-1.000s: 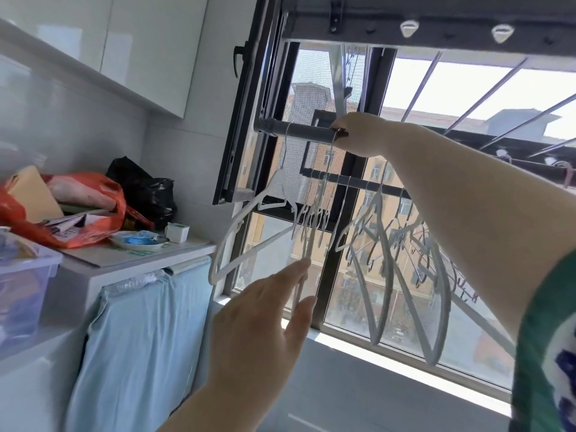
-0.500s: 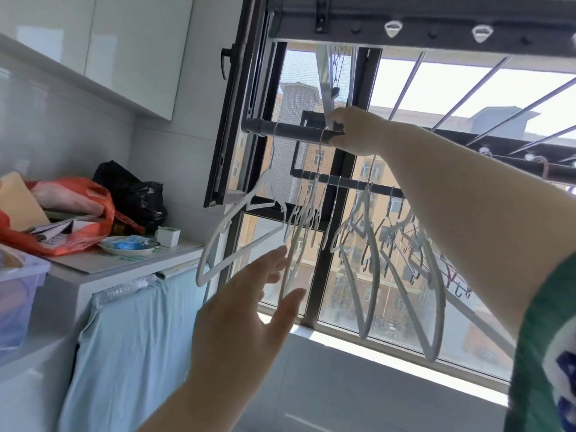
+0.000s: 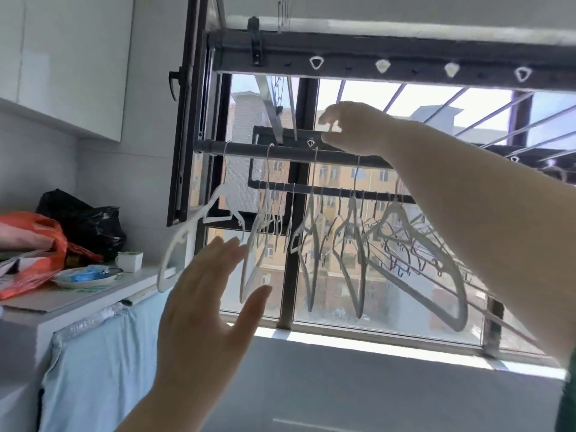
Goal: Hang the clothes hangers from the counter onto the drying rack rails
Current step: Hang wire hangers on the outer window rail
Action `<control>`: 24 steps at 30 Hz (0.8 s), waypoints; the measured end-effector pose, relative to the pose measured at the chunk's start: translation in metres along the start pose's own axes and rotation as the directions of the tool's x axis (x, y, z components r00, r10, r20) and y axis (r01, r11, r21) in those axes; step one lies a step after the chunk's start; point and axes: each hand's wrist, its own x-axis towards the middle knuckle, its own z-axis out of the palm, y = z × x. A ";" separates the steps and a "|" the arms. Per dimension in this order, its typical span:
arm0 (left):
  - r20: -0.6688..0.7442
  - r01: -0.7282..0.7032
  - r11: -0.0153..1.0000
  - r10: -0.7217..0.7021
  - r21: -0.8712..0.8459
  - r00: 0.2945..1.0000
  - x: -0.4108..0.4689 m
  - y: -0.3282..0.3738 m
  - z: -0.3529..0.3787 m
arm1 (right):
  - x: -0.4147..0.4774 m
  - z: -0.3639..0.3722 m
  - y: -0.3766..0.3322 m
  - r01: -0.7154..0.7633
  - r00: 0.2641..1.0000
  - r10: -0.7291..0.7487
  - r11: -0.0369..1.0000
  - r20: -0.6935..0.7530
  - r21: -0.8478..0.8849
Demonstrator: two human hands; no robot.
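Several white hangers (image 3: 352,244) hang by thin hooks on the dark drying rack rail (image 3: 293,152) across the window. The leftmost hanger (image 3: 187,238) is tilted sideways. More hangers crowd a second rail (image 3: 330,192) behind. My right hand (image 3: 352,129) is raised just above the front rail, fingers loosely curled, with nothing visibly held. Lower down, my left hand (image 3: 212,307) is spread flat with straight fingers in front of the leftmost hangers' bottoms; whether it touches them I cannot tell. No hanger shows on the counter (image 3: 93,294).
On the counter lie an orange bag (image 3: 37,254), a black bag (image 3: 87,222), a white cup (image 3: 129,260) and a plate (image 3: 84,277). A light blue cloth (image 3: 93,363) hangs under its edge. White cabinets hang above the counter. The open window frame (image 3: 184,145) stands beside the rail's left end.
My right hand has come off the rail and lifted slightly above it, fingers loosened. My left hand has stayed spread below the hangers.
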 end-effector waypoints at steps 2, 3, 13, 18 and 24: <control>0.025 -0.024 0.998 0.025 -0.052 0.999 0.001 0.006 -0.004 | -0.017 -0.008 0.008 -0.049 0.998 0.050 0.999 0.025 -0.024; 0.035 -0.043 0.997 0.045 -0.068 0.998 0.000 0.009 -0.005 | -0.026 -0.012 0.012 -0.072 0.997 0.073 0.997 0.033 -0.033; 0.157 -0.040 0.993 0.057 -0.110 0.986 0.000 0.042 -0.010 | -0.141 -0.035 0.035 -0.232 0.960 0.240 0.970 0.146 -0.070; 0.320 -0.026 1.000 0.026 -0.005 0.947 0.005 0.068 0.000 | -0.173 -0.032 0.035 -0.241 0.951 0.243 0.970 0.193 -0.035; 0.401 0.021 0.997 -0.050 0.075 0.915 0.004 0.082 0.007 | -0.180 -0.025 0.047 -0.225 0.939 0.234 0.972 0.253 -0.062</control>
